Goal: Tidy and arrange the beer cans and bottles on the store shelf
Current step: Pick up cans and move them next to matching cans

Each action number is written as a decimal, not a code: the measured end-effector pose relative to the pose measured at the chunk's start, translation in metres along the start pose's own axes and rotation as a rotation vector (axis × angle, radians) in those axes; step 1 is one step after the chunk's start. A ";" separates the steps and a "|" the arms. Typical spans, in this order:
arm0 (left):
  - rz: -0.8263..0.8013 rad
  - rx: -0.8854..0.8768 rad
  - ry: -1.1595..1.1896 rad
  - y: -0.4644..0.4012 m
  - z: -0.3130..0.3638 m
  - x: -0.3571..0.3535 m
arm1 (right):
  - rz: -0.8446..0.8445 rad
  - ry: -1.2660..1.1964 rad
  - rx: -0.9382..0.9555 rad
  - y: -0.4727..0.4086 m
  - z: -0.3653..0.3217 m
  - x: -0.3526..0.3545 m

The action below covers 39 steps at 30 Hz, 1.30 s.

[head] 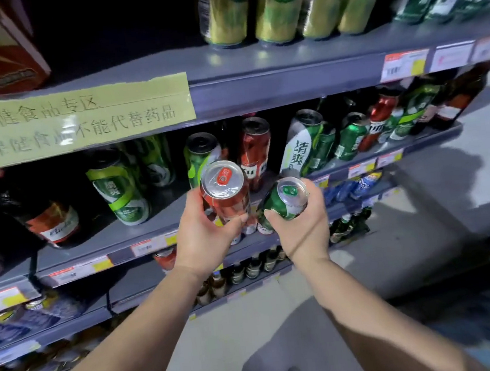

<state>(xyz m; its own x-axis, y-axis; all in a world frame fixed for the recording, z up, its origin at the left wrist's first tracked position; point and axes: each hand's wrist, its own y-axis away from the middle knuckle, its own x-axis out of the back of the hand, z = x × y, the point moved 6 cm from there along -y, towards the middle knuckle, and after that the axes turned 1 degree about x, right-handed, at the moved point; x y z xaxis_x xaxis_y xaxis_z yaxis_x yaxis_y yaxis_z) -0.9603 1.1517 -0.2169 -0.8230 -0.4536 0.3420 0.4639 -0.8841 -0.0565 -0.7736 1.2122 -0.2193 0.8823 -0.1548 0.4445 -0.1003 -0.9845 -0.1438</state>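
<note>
My left hand [204, 238] grips a red beer can [226, 193] with a silver top and red tab, tilted toward me. My right hand [299, 225] grips a green beer can [284, 200] with a green tab, close to the right of the red one. Both cans hang in front of the edge of the middle shelf [98, 240]. On that shelf stand green cans [123, 192], a red can [255, 151], a green and white can [299, 143] and dark bottles [44, 218].
The upper shelf [271, 76] carries tall gold-green cans [273, 4] and a yellow handwritten paper sign [79, 121]. Price tags [403, 64] line the shelf edges. Lower shelves hold small bottles [246, 269] and blue packs [355, 185]. Grey floor [450, 194] lies to the right.
</note>
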 end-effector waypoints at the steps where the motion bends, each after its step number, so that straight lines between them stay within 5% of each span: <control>1: 0.000 -0.008 0.002 0.000 0.006 -0.012 | 0.010 0.018 0.000 -0.006 0.006 0.010; 6: 0.027 -0.031 0.036 -0.010 0.029 -0.070 | -0.018 -0.001 -0.036 -0.051 0.035 0.054; 12: 0.375 -0.002 -0.020 -0.034 0.054 -0.121 | -0.210 0.028 0.007 -0.111 0.058 0.096; 16: 0.471 0.062 -0.099 -0.050 0.055 -0.137 | -0.316 0.051 0.001 -0.135 0.071 0.113; 23: 0.464 0.182 -0.279 -0.075 0.035 -0.151 | -0.393 0.079 0.026 -0.155 0.084 0.116; 35: 0.631 0.293 -0.112 -0.061 0.030 -0.156 | -0.331 0.122 -0.024 -0.183 0.088 0.125; 39: 0.499 0.139 -0.182 -0.041 0.053 -0.199 | -0.304 0.112 -0.031 -0.189 0.092 0.130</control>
<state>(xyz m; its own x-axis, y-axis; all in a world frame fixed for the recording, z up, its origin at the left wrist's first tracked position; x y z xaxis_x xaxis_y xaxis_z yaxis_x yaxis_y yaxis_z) -0.7983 1.2838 -0.2332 -0.4277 -0.7763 0.4630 0.8325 -0.5379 -0.1329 -0.5979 1.3857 -0.2155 0.8182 0.1400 0.5577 0.1445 -0.9888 0.0362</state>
